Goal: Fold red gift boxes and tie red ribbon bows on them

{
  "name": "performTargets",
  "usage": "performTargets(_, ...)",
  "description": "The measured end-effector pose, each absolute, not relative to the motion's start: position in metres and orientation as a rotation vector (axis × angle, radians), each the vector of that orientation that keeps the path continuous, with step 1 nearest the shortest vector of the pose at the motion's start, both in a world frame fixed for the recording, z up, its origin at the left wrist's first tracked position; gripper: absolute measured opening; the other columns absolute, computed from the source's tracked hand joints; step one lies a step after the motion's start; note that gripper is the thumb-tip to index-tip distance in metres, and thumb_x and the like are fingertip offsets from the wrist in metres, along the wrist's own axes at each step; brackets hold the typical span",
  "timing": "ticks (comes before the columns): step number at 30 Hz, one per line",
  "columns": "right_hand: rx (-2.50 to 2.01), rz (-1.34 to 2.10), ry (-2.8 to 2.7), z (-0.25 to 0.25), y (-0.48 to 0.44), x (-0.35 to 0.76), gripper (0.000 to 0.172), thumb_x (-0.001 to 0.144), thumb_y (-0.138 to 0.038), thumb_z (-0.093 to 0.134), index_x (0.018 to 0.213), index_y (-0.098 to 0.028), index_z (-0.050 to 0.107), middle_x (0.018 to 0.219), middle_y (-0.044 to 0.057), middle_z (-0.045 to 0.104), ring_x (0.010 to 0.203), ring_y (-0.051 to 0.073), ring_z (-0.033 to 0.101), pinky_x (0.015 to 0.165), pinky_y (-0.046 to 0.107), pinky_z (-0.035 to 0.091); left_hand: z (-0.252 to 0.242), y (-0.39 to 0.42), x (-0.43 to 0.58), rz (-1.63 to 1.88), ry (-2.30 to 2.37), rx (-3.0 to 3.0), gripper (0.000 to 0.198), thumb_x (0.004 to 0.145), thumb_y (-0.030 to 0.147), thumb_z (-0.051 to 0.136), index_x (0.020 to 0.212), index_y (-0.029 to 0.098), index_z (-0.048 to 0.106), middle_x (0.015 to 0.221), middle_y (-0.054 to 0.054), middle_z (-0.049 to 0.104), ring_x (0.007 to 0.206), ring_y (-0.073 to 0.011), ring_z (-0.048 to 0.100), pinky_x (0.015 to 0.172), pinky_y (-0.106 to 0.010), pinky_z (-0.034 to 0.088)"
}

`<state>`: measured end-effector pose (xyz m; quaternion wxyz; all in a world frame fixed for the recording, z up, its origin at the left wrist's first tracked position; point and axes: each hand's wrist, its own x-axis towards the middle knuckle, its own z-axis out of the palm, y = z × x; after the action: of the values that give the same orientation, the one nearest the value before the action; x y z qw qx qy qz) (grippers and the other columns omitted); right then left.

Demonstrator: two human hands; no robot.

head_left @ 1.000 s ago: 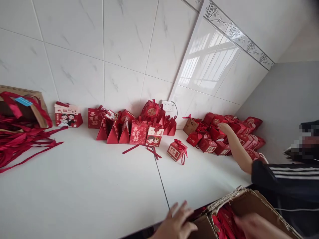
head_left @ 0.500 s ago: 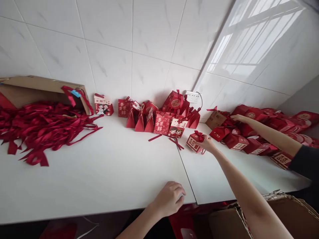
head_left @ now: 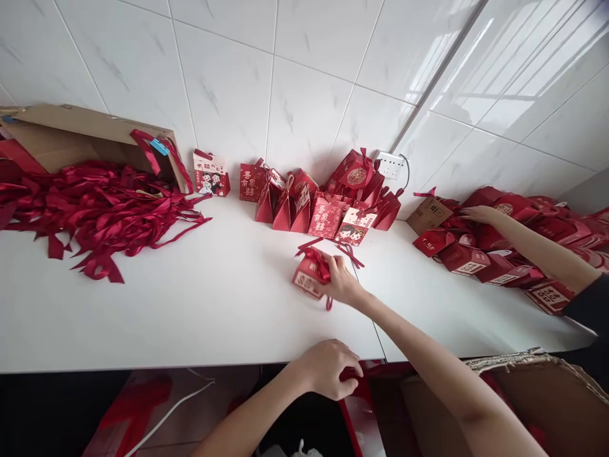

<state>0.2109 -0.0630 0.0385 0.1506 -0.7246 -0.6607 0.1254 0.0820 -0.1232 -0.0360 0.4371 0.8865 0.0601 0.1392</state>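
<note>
My right hand (head_left: 341,279) grips a red gift box (head_left: 307,278) with a red ribbon bow on top and a pale label on its side, over the white table (head_left: 200,317). Part of the box is hidden behind my fingers. At the table's front edge rests my left hand (head_left: 329,368), holding nothing, its fingers loosely curved and apart. Just behind the held box lie loose ribbon strips (head_left: 349,254). Several red gift boxes and bags (head_left: 326,216) stand beyond them, close to the tiled wall.
A heap of red ribbons (head_left: 114,216) spills from a cardboard box (head_left: 95,130) at left. More red boxes (head_left: 464,259) are piled at right, where another person's hand (head_left: 478,214) reaches in. A power strip (head_left: 390,165) sits by the wall. An open carton (head_left: 561,393) stands below the front edge.
My right hand has carried the red gift box leftward across the table seam. My left hand stays near the front edge, its fingers more parted. The view has tilted down slightly.
</note>
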Motion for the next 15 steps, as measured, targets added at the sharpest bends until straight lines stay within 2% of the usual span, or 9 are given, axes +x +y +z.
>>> performTargets(4,-2.284,0.254,-1.634,0.058,-0.021,0.205,0.077,0.073,-0.043,0.068,0.136,-0.016,0.032,0.122,0.020,0.041,0.103,0.034,0.058,0.081,0.044,0.049,-0.040,-0.130,0.076,0.539,0.184,2.165,0.016,0.076,0.016,0.054,0.084,0.020,0.067,0.089,-0.004,0.073,0.088,-0.0194,0.067,0.088,-0.033,0.049)
performTargets(7,-2.263,0.192,-1.494,0.071,-0.037,0.187,0.074,0.076,-0.047,0.063,0.135,-0.016,0.032,0.123,0.019,0.041,0.102,0.033,0.060,0.081,0.042,0.050,-0.039,-0.130,0.053,0.940,0.289,1.995,0.017,0.081,0.014,0.046,0.086,0.019,0.061,0.085,-0.005,0.069,0.079,-0.0166,0.065,0.075,-0.029,0.052)
performTargets(11,-2.383,0.052,-1.339,0.060,-0.101,0.154,0.080,0.077,-0.054,0.060,0.137,-0.012,0.029,0.114,0.020,0.047,0.098,0.035,0.062,0.074,0.042,0.052,-0.034,-0.121,0.014,1.405,0.664,1.790,0.015,0.088,0.018,0.042,0.099,0.020,0.052,0.093,-0.007,0.058,0.090,-0.0182,0.059,0.077,-0.031,0.050)
performTargets(13,-2.509,0.158,-1.397,0.055,-0.133,0.141,0.093,0.069,-0.058,0.067,0.138,-0.009,0.029,0.114,0.023,0.049,0.095,0.038,0.062,0.067,0.043,0.053,-0.031,-0.114,0.003,1.425,0.839,1.763,0.023,0.089,0.023,0.044,0.111,0.021,0.048,0.106,-0.009,0.054,0.100,-0.0209,0.055,0.083,-0.035,0.049)
performTargets(15,-2.499,0.331,-1.542,0.056,-0.158,0.137,0.095,0.066,-0.060,0.068,0.139,-0.012,0.031,0.116,0.022,0.051,0.095,0.039,0.062,0.066,0.044,0.053,-0.029,-0.105,0.000,1.321,0.890,1.771,0.037,0.088,0.031,0.048,0.123,0.022,0.041,0.122,-0.012,0.048,0.114,-0.0248,0.049,0.092,-0.041,0.046)
